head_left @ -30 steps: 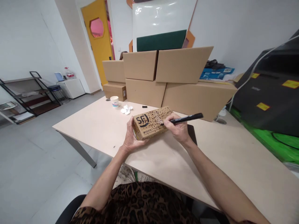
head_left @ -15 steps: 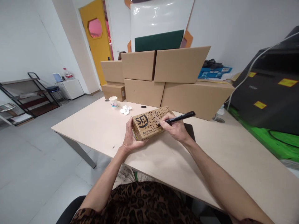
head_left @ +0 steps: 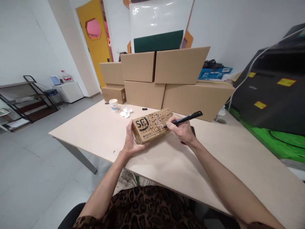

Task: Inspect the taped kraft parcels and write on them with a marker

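A small brown cardboard box (head_left: 152, 125) with black print and dark speckles is tilted above the near part of the table (head_left: 81, 127). My left hand (head_left: 132, 140) grips its left end, thumb along the near edge and fingers at the far side. In my right hand (head_left: 182, 128) is a black marker pen (head_left: 187, 118), its tip pointing down at the right part of the box's top face. Shiny clear tape crosses the top face near the tip. Behind my right wrist a dark flat object (head_left: 193, 130) lies on the table, mostly hidden.
Large cardboard boxes (head_left: 143, 95) are stacked along the table's back, with a dark green box (head_left: 158, 41) on top. A paper cup (head_left: 113, 104), crumpled tissue (head_left: 126, 112) and small black cap (head_left: 144, 109) stand before them. A big black case (head_left: 267, 82) is at the right.
The marker pen and my right hand have moved slightly right along the box's top face. My left hand keeps its hold on the box. The whole view has shifted a little.
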Motion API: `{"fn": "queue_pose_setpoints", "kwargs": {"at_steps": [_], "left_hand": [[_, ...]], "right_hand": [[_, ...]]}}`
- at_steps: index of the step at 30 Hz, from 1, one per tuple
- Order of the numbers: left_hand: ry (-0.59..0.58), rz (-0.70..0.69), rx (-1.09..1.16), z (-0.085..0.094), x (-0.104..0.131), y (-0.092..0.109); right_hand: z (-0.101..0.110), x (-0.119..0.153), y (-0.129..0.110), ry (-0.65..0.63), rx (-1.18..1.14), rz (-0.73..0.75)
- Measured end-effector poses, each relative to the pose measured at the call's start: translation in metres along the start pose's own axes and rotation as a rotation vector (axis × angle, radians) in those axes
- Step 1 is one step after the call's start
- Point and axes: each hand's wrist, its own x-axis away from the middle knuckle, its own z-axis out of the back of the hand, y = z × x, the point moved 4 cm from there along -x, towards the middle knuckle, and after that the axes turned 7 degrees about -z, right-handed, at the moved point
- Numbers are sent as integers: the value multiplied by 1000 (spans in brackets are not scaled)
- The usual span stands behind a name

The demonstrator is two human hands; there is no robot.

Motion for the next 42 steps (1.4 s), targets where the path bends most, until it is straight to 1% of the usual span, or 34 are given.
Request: {"fn": "queue_pose_setpoints", "kwargs": {"at_steps": [3, 4, 8, 9, 10, 14, 16, 19, 24, 28, 29, 33, 35, 38, 40, 42], "left_hand": [[0, 6, 1, 0, 0, 0], [6, -4, 4, 0, 0, 0], [21, -35, 9, 0, -1, 2], [19, -34, 9, 0, -1, 2], [15, -31, 11, 0, -1, 2], [7, -33, 27, 1, -2, 4], [16, -39, 27, 1, -2, 5], [21, -36, 13, 0, -2, 4], [-1, -18, -6, 0, -1, 3], [-4, -7, 5, 0, -1, 2], [2, -5, 11, 0, -1, 1], [22, -18, 12, 1, -1, 2], [23, -31, 4, 1, -2, 3], [7, -29, -3, 1, -2, 4], [-2, -20, -8, 2, -2, 4], [-4, -17, -5, 2, -2, 3]], "right_hand": [[3, 0, 3, 53, -119, -31], [3, 0, 3, 51, -126, -34], [-3, 3, -1, -53, -2, -22], [-4, 4, -2, -54, 7, -21], [-4, 4, -3, -35, -5, -22], [0, 2, -3, 128, -55, -14], [-2, 1, -3, 131, 7, -1], [-4, -1, -3, 83, 58, 4], [3, -3, -1, 161, -65, -3], [0, -3, 0, 114, 62, 11], [0, -4, 0, 121, 72, 21], [2, -7, 2, 224, -2, 37], [1, -10, 1, 213, 10, 27], [-2, -13, 1, 145, 67, -10], [-1, -15, 2, 138, 24, -45], [3, -14, 6, 167, -83, -87]]}}
